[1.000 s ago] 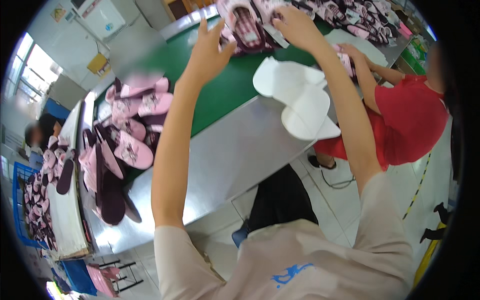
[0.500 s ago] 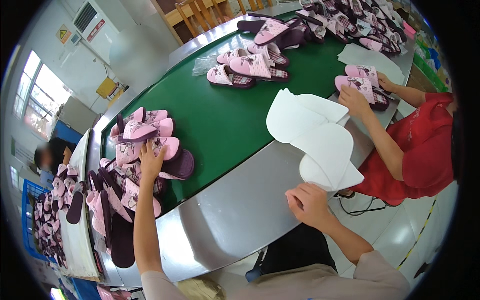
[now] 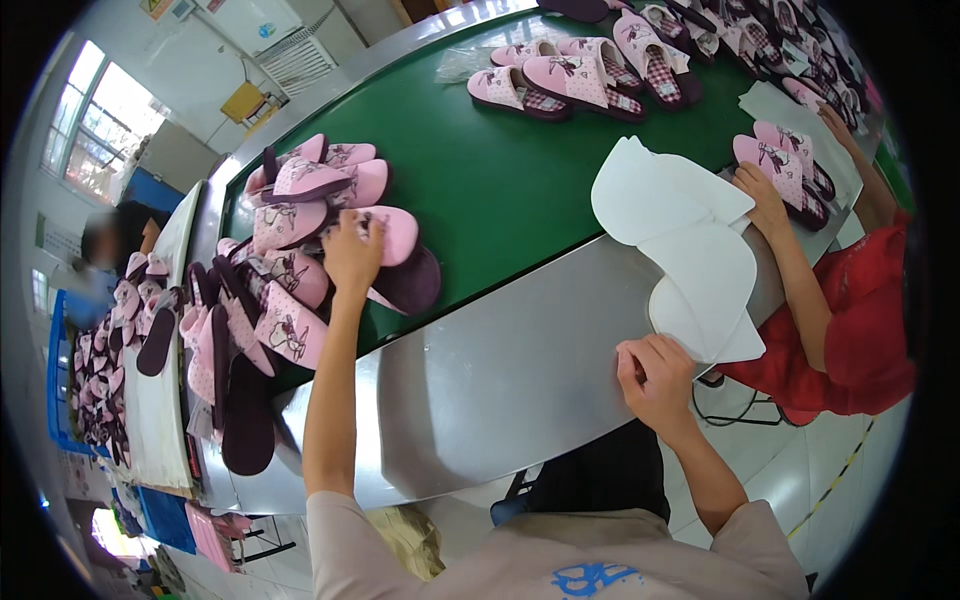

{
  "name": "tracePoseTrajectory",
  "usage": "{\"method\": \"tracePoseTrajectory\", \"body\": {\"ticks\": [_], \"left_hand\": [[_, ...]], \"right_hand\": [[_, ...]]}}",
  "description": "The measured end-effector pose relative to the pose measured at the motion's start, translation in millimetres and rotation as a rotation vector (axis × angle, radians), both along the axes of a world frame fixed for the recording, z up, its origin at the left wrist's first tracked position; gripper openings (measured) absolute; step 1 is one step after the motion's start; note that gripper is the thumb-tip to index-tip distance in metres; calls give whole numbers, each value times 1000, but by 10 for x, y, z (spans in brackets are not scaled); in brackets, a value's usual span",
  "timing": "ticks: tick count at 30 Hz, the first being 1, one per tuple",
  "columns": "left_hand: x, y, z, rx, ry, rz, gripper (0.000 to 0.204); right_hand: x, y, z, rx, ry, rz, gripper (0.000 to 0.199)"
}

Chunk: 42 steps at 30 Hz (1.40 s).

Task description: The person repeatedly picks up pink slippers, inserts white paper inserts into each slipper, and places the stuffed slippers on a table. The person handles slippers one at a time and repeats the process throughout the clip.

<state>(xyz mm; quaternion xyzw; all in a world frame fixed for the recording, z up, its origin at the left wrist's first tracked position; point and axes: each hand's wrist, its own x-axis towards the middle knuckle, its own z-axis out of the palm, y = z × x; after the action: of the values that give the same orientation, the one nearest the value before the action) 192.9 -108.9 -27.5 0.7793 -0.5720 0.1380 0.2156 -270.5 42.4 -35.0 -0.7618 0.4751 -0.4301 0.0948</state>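
My left hand (image 3: 355, 252) reaches over the pile at the left of the table. Its fingers are closed on a pink slipper (image 3: 398, 232) with a printed upper. A slipper with a dark purple sole (image 3: 412, 282) lies beneath and beside it. Several more pink slippers (image 3: 290, 225) are heaped around this hand, some tipped on their sides. My right hand (image 3: 657, 380) is curled at the near edge of the table, with nothing visible in it. Just beyond it lie overlapping white rounded sheets (image 3: 700, 285).
The table has a green surface (image 3: 480, 205) and a metal border (image 3: 480, 400). Pink slippers (image 3: 565, 80) stand at the far side, with a large heap at far right. A co-worker in red (image 3: 860, 330) touches a pair of slippers (image 3: 780, 165). A blue crate (image 3: 62, 360) stands left.
The view has shifted, so the table contents sit higher and farther right. My left fingers have closed more around the pink slipper. The co-worker's far hand has left the pair and reaches toward the heap.
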Motion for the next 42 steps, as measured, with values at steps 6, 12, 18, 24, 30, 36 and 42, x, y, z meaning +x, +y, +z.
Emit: {"method": "tracePoseTrajectory", "body": {"ticks": [6,12,18,24,30,36,42], "left_hand": [[-631,878,759,-175,876,-273,20],[-920,2062,1057,-198,987,-498,12],[-1277,2794,724,-72,658,-765,31],[-2258,3187,379,156,341,-1050,33],[-2059,3157,567,225,115,-1025,39],[-1833,2976,630,44,44,-843,60],[-2457,2526,251,-48,426,-818,66]], "right_hand": [[-39,0,7,27,-62,87,6],[60,165,95,454,-408,320,31],[448,222,189,548,-561,462,41],[757,-40,306,362,-370,492,54],[620,-5,435,666,145,508,58],[377,419,358,699,-258,301,34],[-209,676,282,624,-463,123,31]]}}
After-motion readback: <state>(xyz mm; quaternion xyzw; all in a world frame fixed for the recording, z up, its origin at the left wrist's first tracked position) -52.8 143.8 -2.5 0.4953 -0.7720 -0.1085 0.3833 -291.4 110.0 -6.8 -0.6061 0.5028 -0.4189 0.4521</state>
